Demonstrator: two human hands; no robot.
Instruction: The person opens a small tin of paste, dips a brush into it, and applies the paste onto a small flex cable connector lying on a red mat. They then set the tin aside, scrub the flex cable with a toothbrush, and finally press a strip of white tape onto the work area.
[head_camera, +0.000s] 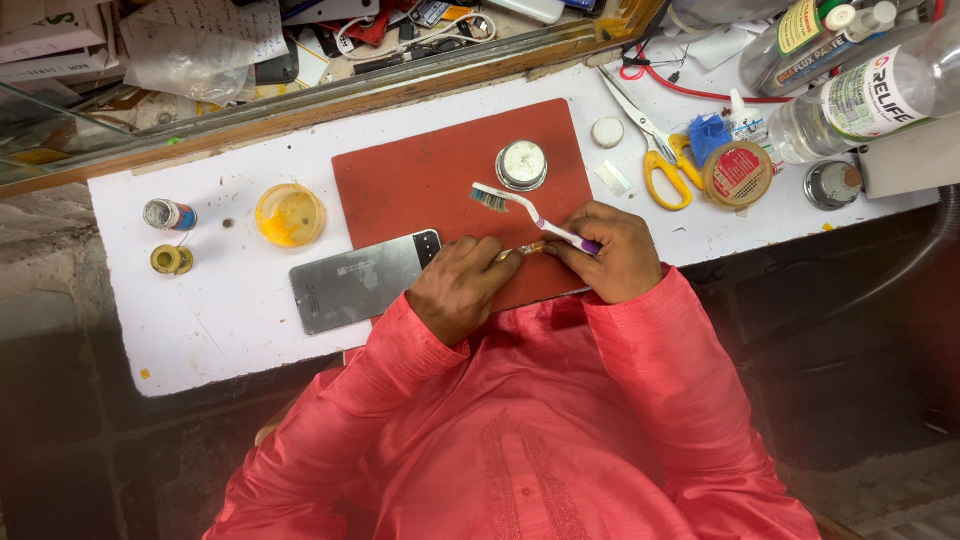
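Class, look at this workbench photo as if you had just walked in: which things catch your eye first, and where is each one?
The red mat in the middle of the white table stands out first, with both hands meeting at its near edge. The right hand holds a white and purple toothbrush, bristles pointing away, while the left hand pinches a small part between them, too small to identify. A grey phone lies face down beside the left hand, and yellow-handled scissors lie to the right.

You look down on a white worktop (230, 300) edged by a wooden frame (300, 115). Beyond it sits a cluttered glass-topped shelf (60, 120); below, dark stone floor (60, 440).
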